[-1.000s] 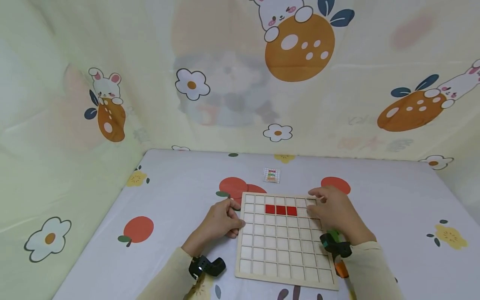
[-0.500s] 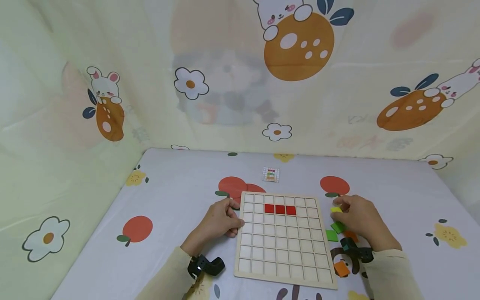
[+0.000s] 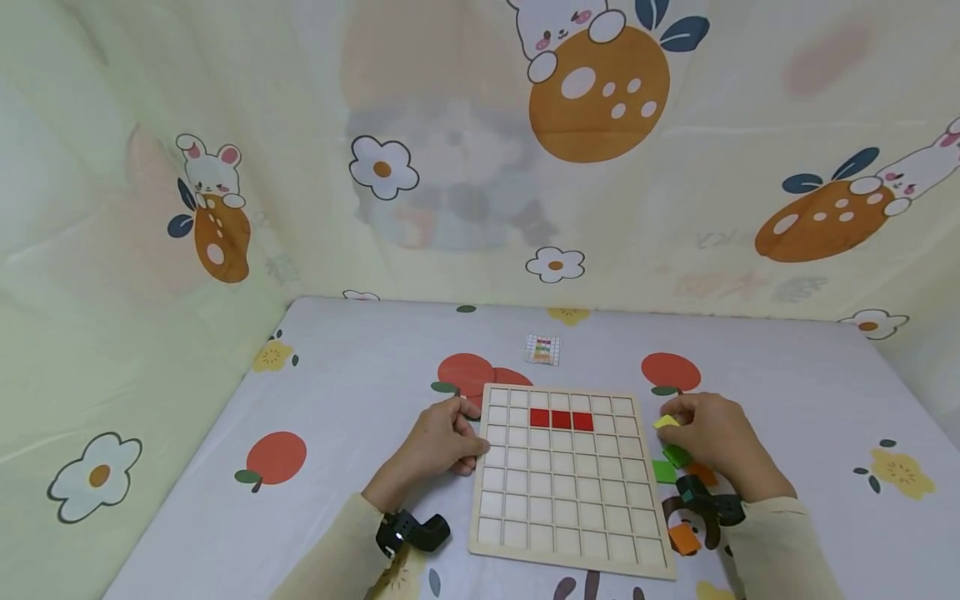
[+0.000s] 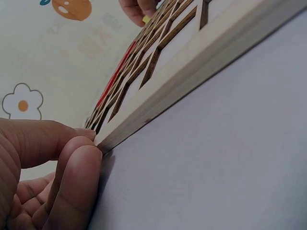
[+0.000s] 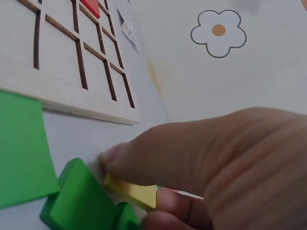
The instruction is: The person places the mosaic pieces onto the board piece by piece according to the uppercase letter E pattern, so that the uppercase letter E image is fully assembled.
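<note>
My left hand (image 3: 437,443) touches the left edge of the wooden grid board (image 3: 566,483), its thumb and index fingertips against the rim. Three red square tiles (image 3: 561,419) lie side by side in the board's second row from the far side. To the right of the board, my right hand (image 3: 716,437) pinches a yellow tile (image 5: 132,191) between thumb and fingers, low over the cloth. The tile appears tilted. Just below that hand are green tiles (image 5: 81,196), one flat and others leaning. An orange tile (image 3: 702,473) is partly hidden under the hand.
Another orange tile (image 3: 684,538) lies near the board's lower right side. A small card (image 3: 542,350) with a coloured grid pattern lies beyond the board. The table cloth (image 3: 360,358) is printed with fruit and flowers, and patterned curtains (image 3: 450,275) enclose the back and sides.
My right hand has moved from the board's upper right corner to the tiles on the right and now pinches the yellow one, slightly tilted. My left hand stays at the board's edge.
</note>
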`<state>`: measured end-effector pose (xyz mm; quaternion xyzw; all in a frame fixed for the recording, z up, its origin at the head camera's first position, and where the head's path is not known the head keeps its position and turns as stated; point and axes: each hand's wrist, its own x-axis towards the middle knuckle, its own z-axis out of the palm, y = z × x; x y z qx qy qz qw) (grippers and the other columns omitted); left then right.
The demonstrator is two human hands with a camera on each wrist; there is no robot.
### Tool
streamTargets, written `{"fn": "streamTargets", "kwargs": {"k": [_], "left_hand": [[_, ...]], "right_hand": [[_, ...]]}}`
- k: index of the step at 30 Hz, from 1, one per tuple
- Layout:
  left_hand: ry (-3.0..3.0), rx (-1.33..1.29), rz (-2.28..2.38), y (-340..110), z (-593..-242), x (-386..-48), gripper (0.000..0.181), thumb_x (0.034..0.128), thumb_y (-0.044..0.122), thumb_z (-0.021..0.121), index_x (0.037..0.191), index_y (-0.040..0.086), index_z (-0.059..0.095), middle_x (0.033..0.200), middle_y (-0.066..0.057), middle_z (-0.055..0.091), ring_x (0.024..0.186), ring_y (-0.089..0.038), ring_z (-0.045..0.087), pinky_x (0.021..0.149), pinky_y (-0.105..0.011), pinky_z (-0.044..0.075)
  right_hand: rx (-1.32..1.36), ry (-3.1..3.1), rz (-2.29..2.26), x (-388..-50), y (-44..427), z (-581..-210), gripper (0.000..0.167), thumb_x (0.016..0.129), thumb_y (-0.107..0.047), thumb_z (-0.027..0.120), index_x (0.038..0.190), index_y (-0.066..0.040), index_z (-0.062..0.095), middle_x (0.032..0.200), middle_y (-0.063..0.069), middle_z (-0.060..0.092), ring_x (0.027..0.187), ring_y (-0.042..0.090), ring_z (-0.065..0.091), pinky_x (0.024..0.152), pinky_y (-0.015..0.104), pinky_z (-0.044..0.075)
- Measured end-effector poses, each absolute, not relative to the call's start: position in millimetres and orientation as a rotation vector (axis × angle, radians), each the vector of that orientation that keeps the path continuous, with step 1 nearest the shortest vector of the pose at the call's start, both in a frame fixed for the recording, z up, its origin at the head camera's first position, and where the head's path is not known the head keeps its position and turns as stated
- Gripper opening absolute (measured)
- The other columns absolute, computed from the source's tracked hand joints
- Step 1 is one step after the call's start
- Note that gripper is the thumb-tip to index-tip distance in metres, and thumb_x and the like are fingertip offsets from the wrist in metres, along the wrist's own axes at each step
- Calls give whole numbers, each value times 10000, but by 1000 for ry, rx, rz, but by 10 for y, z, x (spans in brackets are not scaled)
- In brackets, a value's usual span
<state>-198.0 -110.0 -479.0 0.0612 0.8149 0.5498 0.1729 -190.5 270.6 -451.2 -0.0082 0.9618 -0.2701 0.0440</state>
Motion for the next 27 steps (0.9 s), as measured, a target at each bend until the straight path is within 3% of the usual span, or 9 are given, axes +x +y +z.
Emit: {"fn": "streamTargets", "kwargs": {"k": [5, 12, 21, 27], "left_hand": [[2312, 171, 1559, -1098, -4791, -1980, 390, 883, 23, 805, 1205, 11, 584, 761, -67, 656, 514, -118, 631, 508, -255, 587], [2300, 170, 1574, -1099, -4790, -1976, 393, 880, 16, 804, 1205, 1, 584, 755, -68, 653, 510, -118, 631, 508, -256, 587], [2303, 172, 1579, -1095, -4791, -1964, 395, 874, 6, 804, 1202, -6, 584, 752, -73, 652, 510, -117, 630, 505, -258, 587], [2302, 173, 1581, -1094, -4794, -1969, 394, 877, 10, 804, 1202, -4, 582, 753, -74, 648, 512, -119, 627, 506, -257, 587]], "right_hand": [[-23, 2921, -890, -1890, 2704, -4525, 196, 917, -137, 745, 1065, -9, 736, 852, 61, 621, 837, 248, 553, 636, 324, 480], [-111, 2895, -1017, -1863, 2673, -4510, 225, 958, -97, 703, 1165, -22, 750, 910, 56, 737, 789, 216, 579, 566, 288, 480], [-115, 2870, -889, -1876, 2665, -4487, 310, 834, -95, 797, 1121, 11, 750, 883, 39, 648, 860, 235, 561, 667, 325, 490], [-129, 2858, -804, -1877, 2657, -4456, 272, 813, -70, 822, 1060, 15, 745, 837, 41, 603, 845, 244, 538, 644, 333, 480]]}}
